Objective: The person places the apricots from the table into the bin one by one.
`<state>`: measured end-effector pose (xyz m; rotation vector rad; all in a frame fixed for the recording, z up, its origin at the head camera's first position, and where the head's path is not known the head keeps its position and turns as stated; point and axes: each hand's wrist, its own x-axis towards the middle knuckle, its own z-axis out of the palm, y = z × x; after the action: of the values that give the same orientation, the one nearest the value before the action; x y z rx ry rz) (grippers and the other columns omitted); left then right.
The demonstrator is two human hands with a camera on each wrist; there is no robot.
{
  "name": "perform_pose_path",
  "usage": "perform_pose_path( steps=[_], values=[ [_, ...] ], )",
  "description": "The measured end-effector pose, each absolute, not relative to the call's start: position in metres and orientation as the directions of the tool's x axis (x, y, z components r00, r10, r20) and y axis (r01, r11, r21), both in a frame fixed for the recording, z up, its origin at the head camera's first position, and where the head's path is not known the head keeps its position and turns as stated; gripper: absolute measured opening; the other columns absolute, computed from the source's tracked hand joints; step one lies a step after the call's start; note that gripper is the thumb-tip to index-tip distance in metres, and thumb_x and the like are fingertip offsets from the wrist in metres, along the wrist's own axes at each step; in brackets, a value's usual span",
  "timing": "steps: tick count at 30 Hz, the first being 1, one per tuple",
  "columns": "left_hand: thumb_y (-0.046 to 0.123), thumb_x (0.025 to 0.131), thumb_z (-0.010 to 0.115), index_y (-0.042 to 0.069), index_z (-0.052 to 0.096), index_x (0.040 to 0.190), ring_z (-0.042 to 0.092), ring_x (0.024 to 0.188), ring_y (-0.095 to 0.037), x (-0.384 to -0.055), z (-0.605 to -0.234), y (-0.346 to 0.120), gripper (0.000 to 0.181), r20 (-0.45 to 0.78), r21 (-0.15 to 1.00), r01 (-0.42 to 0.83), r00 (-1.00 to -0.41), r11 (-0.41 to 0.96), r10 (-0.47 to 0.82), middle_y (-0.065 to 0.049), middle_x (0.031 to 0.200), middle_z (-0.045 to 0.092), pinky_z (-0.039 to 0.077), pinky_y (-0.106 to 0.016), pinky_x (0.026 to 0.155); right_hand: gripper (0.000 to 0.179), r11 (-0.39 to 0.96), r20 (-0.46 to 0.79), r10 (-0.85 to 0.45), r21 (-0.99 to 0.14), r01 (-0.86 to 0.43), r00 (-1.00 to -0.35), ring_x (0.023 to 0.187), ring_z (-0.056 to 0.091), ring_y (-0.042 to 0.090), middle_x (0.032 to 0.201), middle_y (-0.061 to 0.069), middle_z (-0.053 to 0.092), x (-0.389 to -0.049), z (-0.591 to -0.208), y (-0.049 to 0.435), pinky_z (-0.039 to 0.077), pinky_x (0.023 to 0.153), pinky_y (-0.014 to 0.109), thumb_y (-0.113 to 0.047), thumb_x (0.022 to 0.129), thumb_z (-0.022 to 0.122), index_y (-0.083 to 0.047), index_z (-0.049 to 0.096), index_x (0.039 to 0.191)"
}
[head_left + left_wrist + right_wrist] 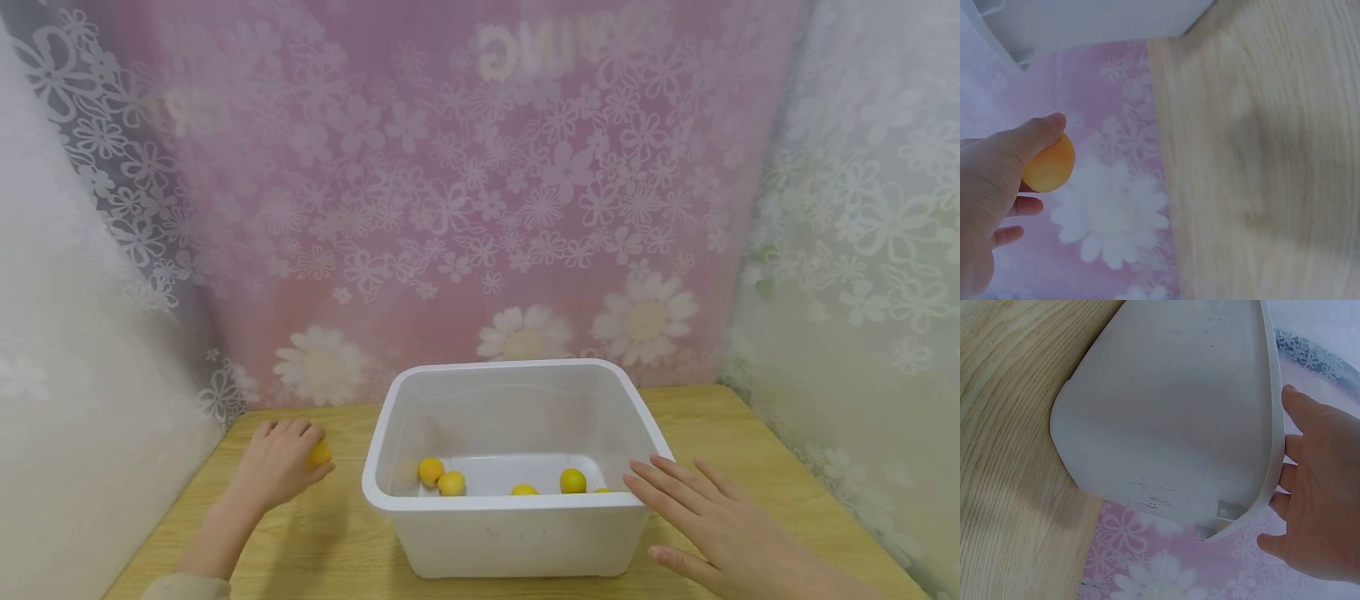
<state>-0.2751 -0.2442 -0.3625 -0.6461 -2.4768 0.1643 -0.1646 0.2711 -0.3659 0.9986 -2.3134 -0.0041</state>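
Note:
My left hand (279,461) is above the table, left of a white plastic tub (517,533). Thumb and fingers pinch a small round yellow-orange fruit (1050,165), which peeks out past the fingers in the head view. Several similar fruits lie on the tub's floor, among them an orange-yellow one (431,472), a paler yellow one (452,483) and a greenish-yellow one (573,481). The front rim partly hides others. My right hand (723,521), fingers straight and spread, has its fingertips at the tub's right front rim; the right wrist view shows them against the rim's edge.
The tub stands on a light wood-grain table (757,467). A pink flowered sheet (465,208) hangs behind it, with pale flowered sheets at the left and right (862,275) sides. Dark scuffs mark the tub's outer wall.

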Motion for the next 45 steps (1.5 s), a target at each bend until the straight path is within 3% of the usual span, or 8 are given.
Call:
perform_pose_path(
  steps=[9,16,22,26,32,39,45],
  values=[
    [0.035,0.068,0.080,0.010,0.061,0.087,0.054,0.069,-0.021,-0.275,-0.327,-0.225,0.036,0.528,-0.248,0.442,-0.684,0.862,0.503,0.000,0.075,0.055,0.044,-0.046,0.070,0.071,0.710,0.547,-0.664,0.249,-0.659,-0.509,0.142,0.007,0.004,0.151,-0.009,0.028,-0.166,-0.366,0.271,-0.003,0.113,0.024,-0.046,0.082,0.064,-0.016,0.040,0.142],
    [0.030,0.072,0.078,0.009,0.063,0.093,0.058,0.082,-0.025,-0.275,-0.300,-0.204,0.033,0.550,-0.196,0.486,-0.664,0.852,0.506,-0.004,0.086,0.061,0.042,-0.047,0.077,0.071,0.716,0.541,-0.661,0.248,-0.653,-0.519,0.142,0.007,0.004,0.150,-0.007,0.031,-0.166,-0.366,0.271,-0.003,0.113,0.024,-0.047,0.083,0.063,-0.016,0.039,0.143],
    [0.033,0.074,0.077,0.011,0.062,0.096,0.057,0.085,-0.024,-0.278,-0.288,-0.182,0.034,0.529,-0.220,0.547,-0.629,0.808,0.570,-0.003,0.087,0.059,0.041,-0.047,0.082,0.070,0.714,0.542,-0.662,0.246,-0.655,-0.518,0.142,0.008,0.004,0.149,-0.007,0.032,-0.165,-0.366,0.271,-0.002,0.113,0.025,-0.048,0.084,0.061,-0.016,0.039,0.142],
    [0.034,0.076,0.075,0.010,0.063,0.100,0.057,0.091,-0.026,-0.279,-0.284,-0.168,0.037,0.500,-0.241,0.567,-0.623,0.787,0.602,-0.003,0.091,0.060,0.041,-0.047,0.085,0.071,0.713,0.541,-0.663,0.248,-0.655,-0.517,0.142,0.007,0.005,0.151,-0.008,0.028,-0.165,-0.366,0.271,-0.002,0.113,0.025,-0.048,0.084,0.061,-0.016,0.039,0.143],
    [0.036,0.078,0.074,0.013,0.061,0.097,0.054,0.083,-0.021,-0.286,-0.285,-0.156,0.032,0.452,-0.260,0.591,-0.625,0.764,0.636,0.000,0.087,0.056,0.043,-0.043,0.080,0.072,0.715,0.541,-0.663,0.252,-0.652,-0.518,0.142,0.007,0.005,0.149,-0.006,0.031,-0.165,-0.366,0.271,-0.002,0.113,0.025,-0.047,0.083,0.063,-0.016,0.038,0.143],
    [0.036,0.077,0.074,0.013,0.063,0.103,0.056,0.096,-0.025,-0.294,-0.293,-0.141,0.037,0.420,-0.275,0.608,-0.621,0.745,0.662,-0.002,0.095,0.059,0.041,-0.046,0.089,0.071,0.716,0.544,-0.660,0.245,-0.654,-0.519,0.142,0.008,0.004,0.150,-0.008,0.031,-0.165,-0.366,0.270,-0.003,0.114,0.026,-0.045,0.082,0.064,-0.015,0.040,0.142],
    [0.035,0.078,0.074,0.013,0.061,0.104,0.055,0.095,-0.026,-0.296,-0.298,-0.132,0.037,0.402,-0.299,0.633,-0.595,0.714,0.696,-0.002,0.090,0.056,0.040,-0.046,0.091,0.073,0.720,0.539,-0.656,0.239,-0.652,-0.528,0.142,0.007,0.004,0.150,-0.008,0.030,-0.164,-0.366,0.270,-0.003,0.113,0.025,-0.045,0.081,0.066,-0.016,0.039,0.143]
  ],
)
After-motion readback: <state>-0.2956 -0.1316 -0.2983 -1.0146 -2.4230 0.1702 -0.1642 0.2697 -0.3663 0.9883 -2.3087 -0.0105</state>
